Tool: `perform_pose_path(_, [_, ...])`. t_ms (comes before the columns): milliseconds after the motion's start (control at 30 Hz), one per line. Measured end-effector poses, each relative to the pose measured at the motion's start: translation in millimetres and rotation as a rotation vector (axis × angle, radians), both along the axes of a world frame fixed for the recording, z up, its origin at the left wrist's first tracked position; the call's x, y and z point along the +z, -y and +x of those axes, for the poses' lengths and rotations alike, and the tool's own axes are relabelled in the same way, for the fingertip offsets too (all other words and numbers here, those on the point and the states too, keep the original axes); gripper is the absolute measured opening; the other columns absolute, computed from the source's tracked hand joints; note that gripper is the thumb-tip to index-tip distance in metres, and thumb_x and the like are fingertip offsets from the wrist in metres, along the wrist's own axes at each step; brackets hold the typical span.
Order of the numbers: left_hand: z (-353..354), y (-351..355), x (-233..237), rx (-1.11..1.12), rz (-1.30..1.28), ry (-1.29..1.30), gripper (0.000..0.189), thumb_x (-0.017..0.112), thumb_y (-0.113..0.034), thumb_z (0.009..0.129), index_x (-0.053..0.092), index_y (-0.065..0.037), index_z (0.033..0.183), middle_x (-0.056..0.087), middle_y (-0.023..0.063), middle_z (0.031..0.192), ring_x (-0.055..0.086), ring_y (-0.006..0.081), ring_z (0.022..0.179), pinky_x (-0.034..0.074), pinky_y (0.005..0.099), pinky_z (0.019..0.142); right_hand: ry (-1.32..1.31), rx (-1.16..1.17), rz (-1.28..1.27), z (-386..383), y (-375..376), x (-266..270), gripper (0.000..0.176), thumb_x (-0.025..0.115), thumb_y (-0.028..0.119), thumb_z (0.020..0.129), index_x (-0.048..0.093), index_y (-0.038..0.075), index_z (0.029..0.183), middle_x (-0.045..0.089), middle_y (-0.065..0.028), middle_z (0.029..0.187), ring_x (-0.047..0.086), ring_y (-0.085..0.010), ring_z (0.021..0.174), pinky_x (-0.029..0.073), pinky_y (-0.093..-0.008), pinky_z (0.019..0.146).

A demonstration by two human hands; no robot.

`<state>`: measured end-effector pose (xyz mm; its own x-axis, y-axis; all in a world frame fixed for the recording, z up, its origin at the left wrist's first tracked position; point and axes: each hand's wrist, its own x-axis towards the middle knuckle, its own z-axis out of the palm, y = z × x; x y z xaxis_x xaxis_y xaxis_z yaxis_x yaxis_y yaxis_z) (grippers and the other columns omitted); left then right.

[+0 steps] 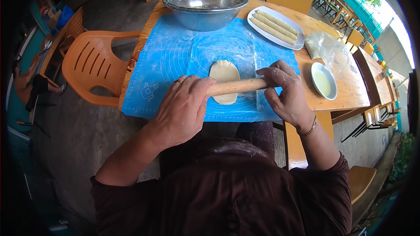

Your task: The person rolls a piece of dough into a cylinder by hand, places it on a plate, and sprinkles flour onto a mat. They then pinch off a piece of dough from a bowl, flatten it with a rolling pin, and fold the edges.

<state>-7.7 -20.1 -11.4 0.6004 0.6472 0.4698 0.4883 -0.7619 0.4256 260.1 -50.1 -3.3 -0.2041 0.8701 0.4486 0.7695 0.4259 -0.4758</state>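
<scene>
Apparently flattening, from here | rolling pin (240,86): left hand (181,109), right hand (286,91) grasping ends | dough oval (224,71): between hands, under pin | next likely needs: even pressure

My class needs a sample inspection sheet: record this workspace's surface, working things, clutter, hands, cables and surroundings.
Surface: blue mat, dusted white, on a wooden table.
Working things: rolling pin across flattened dough; steel bowl at the mat's far side; plate holding long rolls; dish of pale yellow liquid.
Clutter: clear bag beyond the dish; contents hard to tell.
Hands: left hand over one pin end, right hand at the other.
Cables: nothing seen.
Surroundings: orange chair left of the table; more furniture behind; another person far left.
</scene>
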Motion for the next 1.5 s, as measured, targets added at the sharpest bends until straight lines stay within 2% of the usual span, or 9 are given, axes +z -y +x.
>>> perform_pose_path(167, [2.3,-10.8,-24.2,0.041,-0.086,-0.097,0.023,0.051,-0.002,0.091,0.055,0.001,0.113,0.053,0.0224,0.113,0.051,0.0383,0.102,0.04,0.0484,0.089,0.139,-0.007,0.054,0.2,-28.2,-38.4,0.032,0.061,0.004,0.076,0.064,0.004,0.107,0.057,-0.0137,0.097,0.056,-0.0338,0.095,0.046,-0.0447,0.083])
perform_pose_path(233, [8.0,-6.1,-20.2,0.195,-0.101,-0.228,0.022,0.055,-0.007,0.09,0.053,0.003,0.11,0.045,0.0251,0.122,0.044,0.043,0.116,0.036,0.0559,0.098,0.27,-0.102,0.142,-2.1,-35.3,-47.4,0.032,0.057,0.011,0.085,0.059,0.005,0.117,0.056,-0.0168,0.109,0.052,-0.0374,0.109,0.042,-0.0497,0.093])
perform_pose_path(267, [9.9,-6.4,-22.1,0.196,-0.103,-0.228,0.022,0.055,-0.007,0.09,0.053,0.003,0.11,0.045,0.0251,0.122,0.044,0.043,0.116,0.036,0.0559,0.098,0.374,-0.148,0.134,1.6,-41.0,-55.4,0.039,0.048,0.02,0.094,0.053,0.005,0.13,0.049,-0.0245,0.131,0.041,-0.0452,0.129,0.032,-0.0541,0.108])
perform_pose_path(433, [14.9,-20.9,-30.6,0.257,0.144,-0.316,0.059,0.048,-0.035,0.098,0.042,0.014,0.13,0.022,0.0334,0.15,0.006,0.053,0.144,0.002,0.0706,0.111,0.602,-0.182,0.012,0.5,-64.4,-41.0,0.055,0.038,0.032,0.097,0.042,0.004,0.144,0.028,-0.0316,0.151,0.018,-0.0485,0.144,0.017,-0.0538,0.118])
perform_pose_path(533, [15.8,-44.2,-33.5,0.373,0.102,-0.359,0.071,0.044,-0.044,0.099,0.036,0.014,0.138,0.014,0.0345,0.155,-0.003,0.0517,0.146,-0.003,0.069,0.112,0.653,-0.195,-0.087,-10.0,-88.3,-36.2,0.061,0.037,0.036,0.097,0.036,0.002,0.148,0.021,-0.0321,0.155,0.012,-0.0478,0.146,0.013,-0.0548,0.119])
perform_pose_path(767, [14.6,-89.7,-36.8,0.602,-0.009,-0.462,0.065,0.038,-0.04,0.1,0.038,0.013,0.137,0.017,0.0324,0.155,-0.002,0.0482,0.147,-0.003,0.0674,0.113,0.69,-0.23,-0.333,-30.5,-133.9,-24.7,0.063,0.042,0.032,0.095,0.035,-0.005,0.145,0.017,-0.0349,0.155,0.008,-0.0488,0.146,0.01,-0.0518,0.12])
perform_pose_path(1000, [15.9,-119.9,-20.8,0.664,-0.21,-0.589,0.05,0.044,-0.024,0.094,0.045,0.01,0.13,0.02,0.031,0.155,-0.001,0.0473,0.147,-0.003,0.0669,0.114,0.645,-0.255,-0.285,-30.9,-158.8,-36.9,0.066,0.04,0.037,0.096,0.039,-0.015,0.136,0.021,-0.0375,0.152,0.01,-0.0508,0.146,0.011,-0.0535,0.12])
perform_pose_path(1167, [20.1,-132.5,-15.7,0.79,-0.148,-0.575,0.048,0.049,-0.02,0.089,0.047,0.009,0.128,0.028,0.0302,0.152,0.004,0.0469,0.147,-0.002,0.0656,0.115,0.588,-0.334,-0.186,-33.1,-171.8,-39.3,0.06,0.042,0.031,0.093,0.045,-0.017,0.129,0.037,-0.0379,0.143,0.022,-0.053,0.141,0.018,-0.0544,0.117])
perform_pose_path(1500, [26.2,-162.1,-11.0,0.909,-0.109,-0.419,0.039,0.059,-0.016,0.085,0.056,0.001,0.12,0.052,0.0177,0.131,0.039,0.0352,0.133,0.023,0.0541,0.112,0.486,-0.32,-0.138,-36.7,-183.1,-32.8,0.039,0.05,0.012,0.084,0.057,-0.013,0.114,0.052,-0.0346,0.128,0.042,-0.0488,0.131,0.028,-0.0471,0.114])
